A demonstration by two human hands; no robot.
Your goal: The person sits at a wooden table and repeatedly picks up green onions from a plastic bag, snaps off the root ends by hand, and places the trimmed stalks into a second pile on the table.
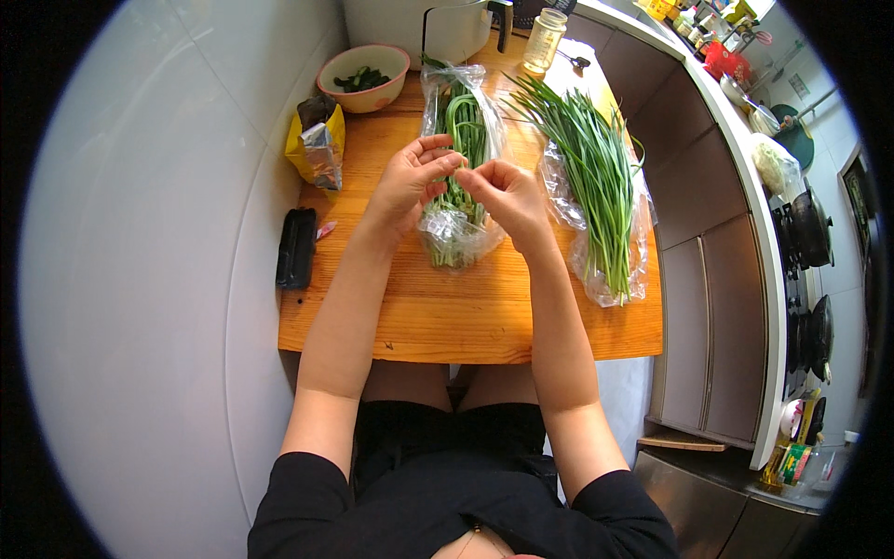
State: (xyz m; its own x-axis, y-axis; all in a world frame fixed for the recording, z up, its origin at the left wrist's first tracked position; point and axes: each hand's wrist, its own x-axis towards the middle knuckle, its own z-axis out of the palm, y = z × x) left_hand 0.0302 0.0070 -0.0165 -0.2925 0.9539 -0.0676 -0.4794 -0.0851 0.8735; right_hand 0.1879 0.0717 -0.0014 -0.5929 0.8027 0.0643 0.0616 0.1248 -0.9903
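Observation:
Above a bunch of long green stalks [469,133] in a clear plastic bag [461,234], my two hands meet at the fingertips. Thumb and forefinger of my left hand [417,178] pinch the end of a thin green stalk, its other fingers loosely curled. My right hand [508,195] has its thumb and forefinger closed at the same spot, with the fingers folded in; what lies between them is too small to tell. To the right, a loose bunch of flat green Chinese chives [594,175] lies on another clear plastic bag [559,185].
The wooden table [447,314] stands against a tiled wall. At its left are a bowl [370,103] with dark green pieces, a yellow bag [304,150] and a black plastic tray [297,248]. An empty glass jar [545,42] and a white appliance [454,31] stand behind. A kitchen counter runs along the right.

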